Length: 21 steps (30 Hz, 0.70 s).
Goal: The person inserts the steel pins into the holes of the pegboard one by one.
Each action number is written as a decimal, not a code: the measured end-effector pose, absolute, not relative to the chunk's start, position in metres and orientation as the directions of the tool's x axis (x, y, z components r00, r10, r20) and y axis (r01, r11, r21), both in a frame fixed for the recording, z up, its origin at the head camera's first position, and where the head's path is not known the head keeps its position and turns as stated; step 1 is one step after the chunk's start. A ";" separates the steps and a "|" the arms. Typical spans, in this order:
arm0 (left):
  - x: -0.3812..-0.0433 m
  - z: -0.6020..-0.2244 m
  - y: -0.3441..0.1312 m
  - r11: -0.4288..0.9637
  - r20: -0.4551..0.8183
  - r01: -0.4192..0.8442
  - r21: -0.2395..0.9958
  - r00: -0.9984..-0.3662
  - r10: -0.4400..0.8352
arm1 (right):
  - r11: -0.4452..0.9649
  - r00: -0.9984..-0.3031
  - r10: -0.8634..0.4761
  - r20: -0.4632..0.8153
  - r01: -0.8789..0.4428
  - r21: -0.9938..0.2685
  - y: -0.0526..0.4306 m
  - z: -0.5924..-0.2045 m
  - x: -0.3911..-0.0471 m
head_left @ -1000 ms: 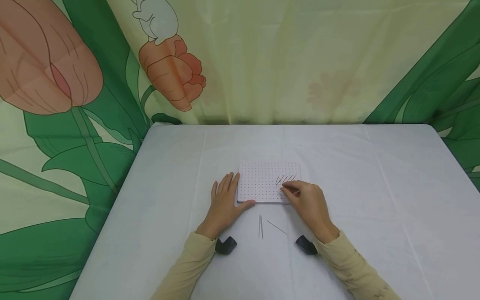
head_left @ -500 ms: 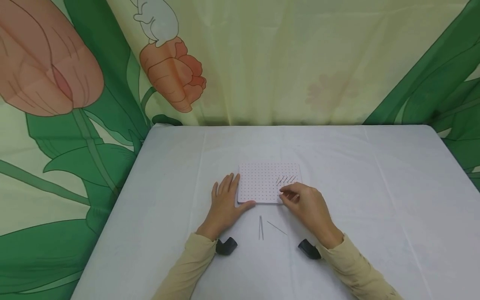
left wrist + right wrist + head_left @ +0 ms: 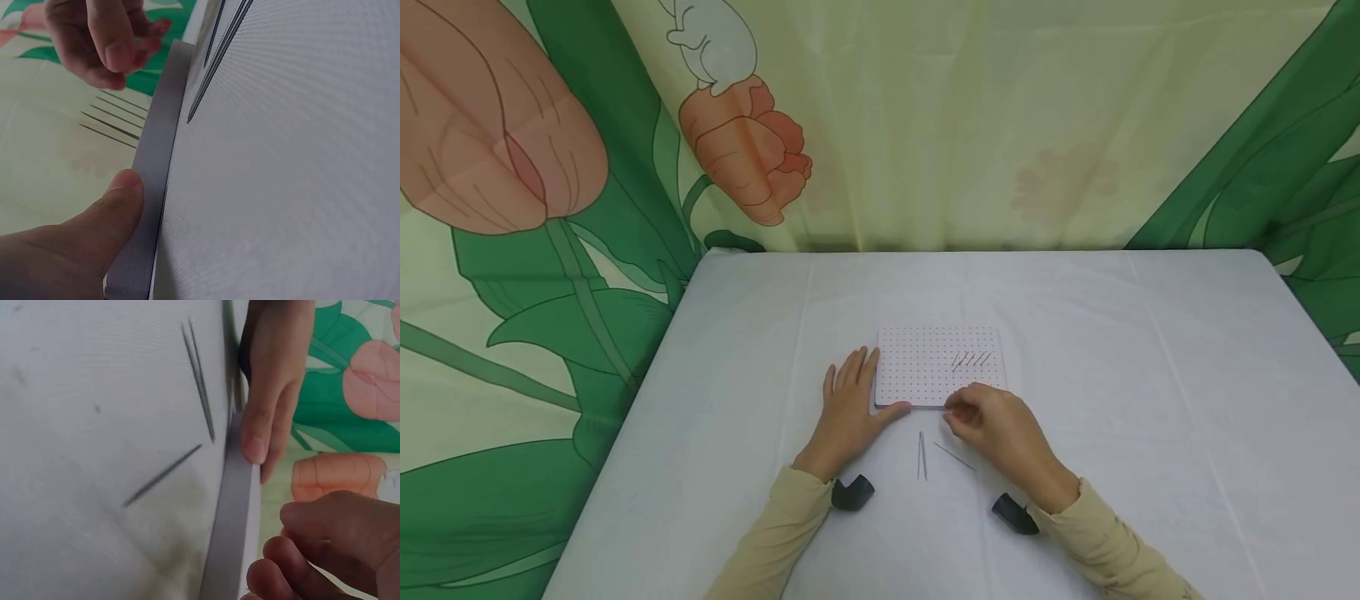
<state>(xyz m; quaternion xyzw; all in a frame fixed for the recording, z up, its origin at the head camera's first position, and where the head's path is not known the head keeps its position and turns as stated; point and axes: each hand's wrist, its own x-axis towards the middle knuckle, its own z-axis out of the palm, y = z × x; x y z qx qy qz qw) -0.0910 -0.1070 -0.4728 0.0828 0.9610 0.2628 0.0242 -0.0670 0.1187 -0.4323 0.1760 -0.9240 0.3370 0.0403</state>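
Note:
A white board with a grid of small holes lies on the table. Toward its right side, several thin metal pins stand in a slanted row; the left wrist view shows these pins rising from the board's face. My left hand rests at the board's left edge with straight fingers, the thumb pressing its front side. Over the front right edge hovers my right hand, fingers loosely bent and nothing visible between thumb and fingertips. In front of the board lie two pins close together and one slanted pin.
White cloth covers the table. Black wrist cameras sit under each forearm, the left camera and the right camera. Behind the far edge hangs a printed curtain.
My right hand has moved from the row of standing pins toward me and slightly left, over the board's front edge. My left hand and the lying pins stay put.

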 end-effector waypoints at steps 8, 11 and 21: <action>-0.091 -0.473 -0.107 0.853 -0.002 0.151 0.499 -0.984 0.176 | 0.728 -0.931 -0.354 0.085 -0.331 -0.601 0.114 -0.436 -0.061; -0.091 -0.473 -0.107 0.851 -0.003 0.151 0.503 -0.984 0.176 | 0.736 -0.925 -0.374 0.061 -0.336 -0.587 0.113 -0.438 -0.059; -0.091 -0.473 -0.107 0.857 0.002 0.153 0.493 -0.985 0.174 | 0.748 -0.899 -0.438 0.011 -0.371 -0.551 0.115 -0.442 -0.052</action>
